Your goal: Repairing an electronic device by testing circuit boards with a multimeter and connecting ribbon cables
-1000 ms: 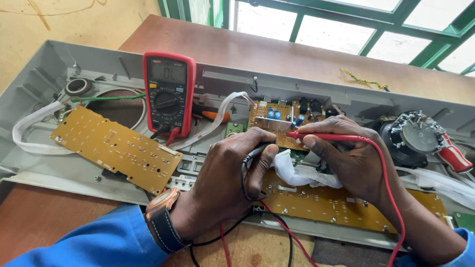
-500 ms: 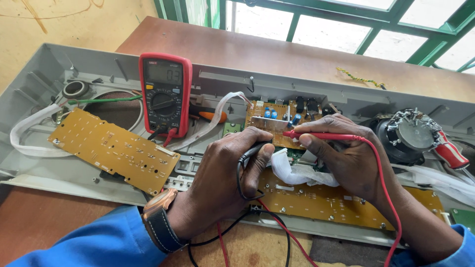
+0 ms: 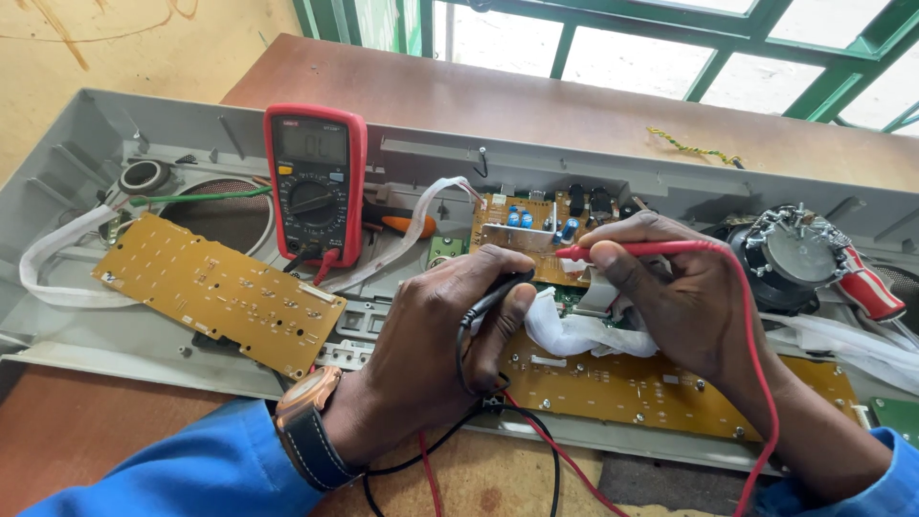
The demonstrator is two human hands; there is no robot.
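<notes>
The left hand [image 3: 450, 335], wearing a dark-strapped wristwatch with a copper-coloured case [image 3: 308, 426] over a blue sleeve, was curled closed around a slim black test probe [image 3: 493, 299], its fingers wrapped tight and the probe tip angled toward the far right. The right hand [image 3: 675, 306] was likewise closed, pinching a slim red test probe [image 3: 622, 251] between thumb and forefinger, the tip pointing left at the small tan circuit board with blue capacitors [image 3: 531, 230] that sat just beyond both hands. Whether either tip actually touched the board could not be told. A red lead [image 3: 756, 383] looped from the red probe down past the right wrist, and a black lead [image 3: 469, 431] ran near the left wrist toward the near edge. Under the hands lay a bundle of white ribbon cable [image 3: 574, 335] and a long tan circuit board [image 3: 661, 393] studded with screws. All of it rested inside an open grey plastic casing [image 3: 77, 134] on a brown wooden table [image 3: 479, 91]. To the far left of the hands a red-cased digital multimeter [image 3: 316, 182] stood propped upright, its leads plugged in at the bottom. Left of it lay another flat tan circuit board [image 3: 220, 292], tilted, and at the far right sat a round black speaker magnet [image 3: 795, 258] beside a red-handled tool [image 3: 871, 292].
</notes>
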